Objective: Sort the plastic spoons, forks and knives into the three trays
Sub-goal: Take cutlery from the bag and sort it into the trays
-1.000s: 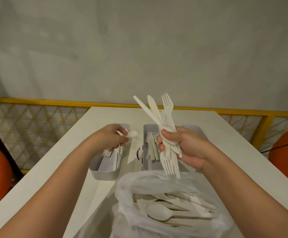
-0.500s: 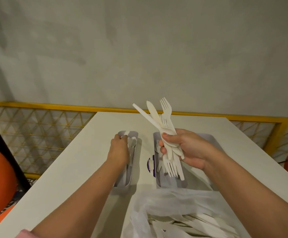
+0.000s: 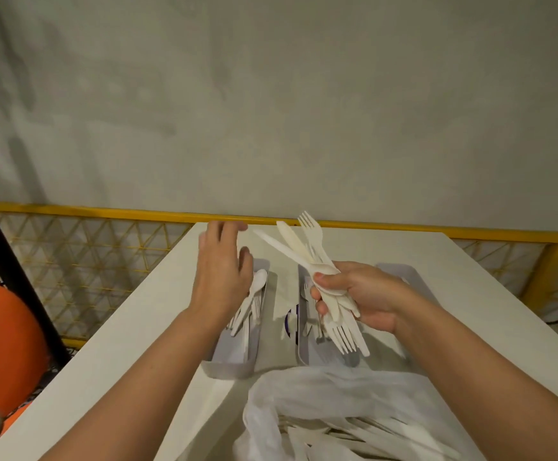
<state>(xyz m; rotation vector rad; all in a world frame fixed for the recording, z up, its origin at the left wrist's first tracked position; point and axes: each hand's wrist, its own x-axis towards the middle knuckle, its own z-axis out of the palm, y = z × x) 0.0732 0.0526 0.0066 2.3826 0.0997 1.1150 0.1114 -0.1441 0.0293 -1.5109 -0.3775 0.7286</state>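
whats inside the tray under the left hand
White cutlery lies in the left tray, one spoon plainly showing. The left hand above it covers the far left part, so the rest there cannot be seen.

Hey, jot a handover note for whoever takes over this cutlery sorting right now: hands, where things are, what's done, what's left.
The left hand is open, holds nothing, above the left tray.
The right hand grips a bunch of cutlery, forks and a spoon among them.
Done: the left tray has pieces in it, a spoon on top; the middle tray has some too. The right tray is mostly hidden.
Left: sort the bunch, then the cutlery in the plastic bag.
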